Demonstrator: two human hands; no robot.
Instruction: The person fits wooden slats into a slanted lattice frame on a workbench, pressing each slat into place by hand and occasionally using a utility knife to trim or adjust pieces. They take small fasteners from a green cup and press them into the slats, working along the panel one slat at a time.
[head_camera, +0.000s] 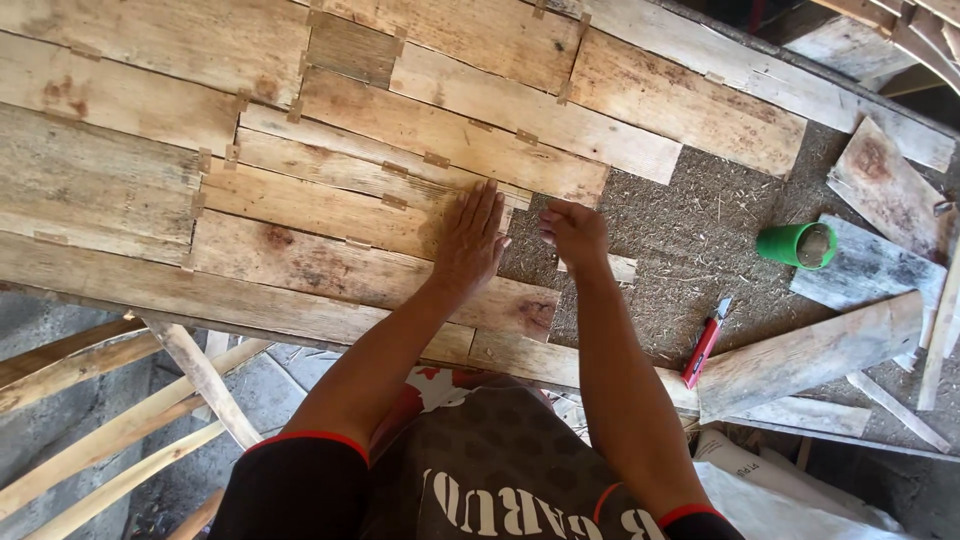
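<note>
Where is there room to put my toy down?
On the bare brown board between the planks, green cup and red cutter. It is crowded by the left hand and right hand, and among the scraps at right.

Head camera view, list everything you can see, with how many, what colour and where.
wooden planks: many, weathered tan, fitted side by side across the left and middle of the board
small wood piece: one, pale, beside the right hand's fingers
board: one, brown and fibrous, bare part on the right
green cup: one, lying on its side, right of the hands
utility knife: one, red, on the board near the loose plank
loose plank: one, grey-tan, lower right
scrap boards: several, greyish, far right
poles: several, pale wood, below the board at lower left
left hand: flat, palm down on the planks
right hand: fingers curled at the planks' edge
</note>
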